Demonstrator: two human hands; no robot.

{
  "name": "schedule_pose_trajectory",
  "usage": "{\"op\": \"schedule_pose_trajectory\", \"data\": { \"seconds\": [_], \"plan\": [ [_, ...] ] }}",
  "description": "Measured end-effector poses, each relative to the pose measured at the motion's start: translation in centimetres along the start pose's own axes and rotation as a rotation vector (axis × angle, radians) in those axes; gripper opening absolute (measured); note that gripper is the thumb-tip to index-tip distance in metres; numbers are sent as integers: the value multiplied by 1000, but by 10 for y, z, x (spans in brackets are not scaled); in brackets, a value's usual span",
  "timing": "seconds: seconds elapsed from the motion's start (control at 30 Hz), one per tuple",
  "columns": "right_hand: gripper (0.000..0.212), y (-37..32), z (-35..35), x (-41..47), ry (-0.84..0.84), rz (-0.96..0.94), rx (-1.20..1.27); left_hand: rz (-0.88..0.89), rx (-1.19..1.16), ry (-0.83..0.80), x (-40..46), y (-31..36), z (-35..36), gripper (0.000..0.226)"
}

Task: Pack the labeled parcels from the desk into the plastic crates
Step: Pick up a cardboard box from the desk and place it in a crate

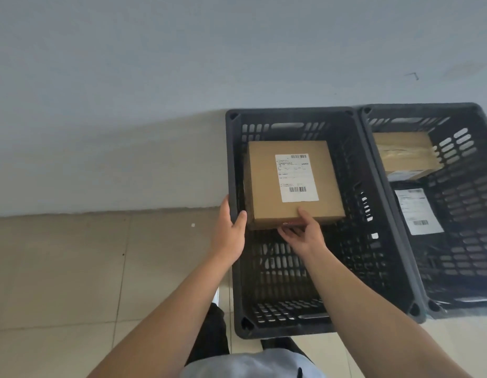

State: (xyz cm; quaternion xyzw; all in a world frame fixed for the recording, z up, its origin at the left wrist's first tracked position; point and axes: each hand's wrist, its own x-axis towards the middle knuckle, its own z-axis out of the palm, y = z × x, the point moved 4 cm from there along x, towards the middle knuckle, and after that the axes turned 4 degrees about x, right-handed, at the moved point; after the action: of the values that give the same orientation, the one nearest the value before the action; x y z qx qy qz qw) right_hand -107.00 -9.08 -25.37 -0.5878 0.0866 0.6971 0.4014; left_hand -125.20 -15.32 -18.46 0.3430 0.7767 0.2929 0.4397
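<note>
The labeled cardboard parcel [294,184] sat inside the left black crate [373,214] on the tiled floor [73,268] by a pale wall [155,64], right hand [302,233] pinching its near edge, left hand [231,230] curled over the crate's rim

pale grey-blue painted wall [155,64], 12 o'clock; beige glazed floor tiles [59,268], 8 o'clock; small white speck [193,225] on tile, 9 o'clock.
</note>
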Motion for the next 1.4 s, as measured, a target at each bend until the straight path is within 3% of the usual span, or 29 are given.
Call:
{"op": "schedule_pose_trajectory", "data": {
  "seconds": [0.23, 0.87, 1.07, 1.3, 1.4],
  "plan": [
    [33, 6, 0, 15, -35, -2, 18, -5, -51, 2, 1, -4, 1, 63],
    [31, 9, -7, 26, -80, -1, 8, 12, -44, 50, 11, -14, 6, 60],
    [46, 10, -1, 27, -38, -18, 42, 25, -59, 59, 13, -16, 6, 60],
    [40, 0, 5, -7, 12, 44, -129, 17, -68, 38, 10, -13, 5, 61],
    [65, -7, 2, -35, 23, 42, -179, 14, -94, 53, 7, -9, 3, 65]
  ]
}}
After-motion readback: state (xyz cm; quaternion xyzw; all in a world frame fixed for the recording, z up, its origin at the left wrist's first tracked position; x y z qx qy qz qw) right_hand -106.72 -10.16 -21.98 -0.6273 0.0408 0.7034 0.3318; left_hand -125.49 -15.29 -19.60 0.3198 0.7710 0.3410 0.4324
